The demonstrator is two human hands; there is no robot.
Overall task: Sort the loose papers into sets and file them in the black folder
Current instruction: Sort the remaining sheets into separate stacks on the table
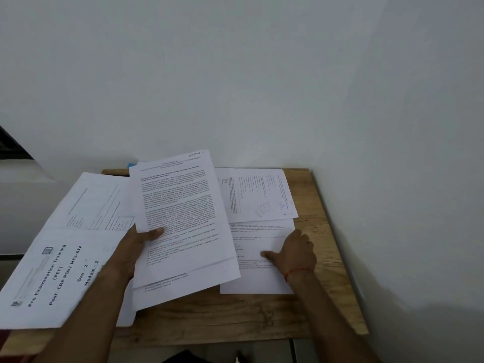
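Currently, from my remote station, the head view shows both hands at work over a wooden table (322,231) set against a white wall (235,74).

Left hand (136,239): closed in a grip. The thumb lies across the printed face of a bundle of printed sheets (180,205) and the fingers are hidden behind it. The bundle is raised off the table and tilted, its top corner marked "SECTION - 1" in handwriting. At least two further sheets fan out beneath the front page at its lower edge.

Right hand (293,252): resting palm down on a lower right sheet (256,281) that lies flat on the table. The fingers are loosely bent, and one digit is stretched leftward with its tip pressed on the page. I see nothing clasped in this hand. A red thread (298,271) circles the wrist.

Other papers: an upper right sheet (256,195), turned sideways and bearing faint pen marks, overlaps the top of the lower right sheet. A cover page (52,271) reading "Pre Examination Training (PET)" extends past the table's left side in the foreground, and a tabled sheet (97,200) lies just behind it. A small blue item (134,163) shows at the table's far edge, behind the bundle; I cannot identify it.
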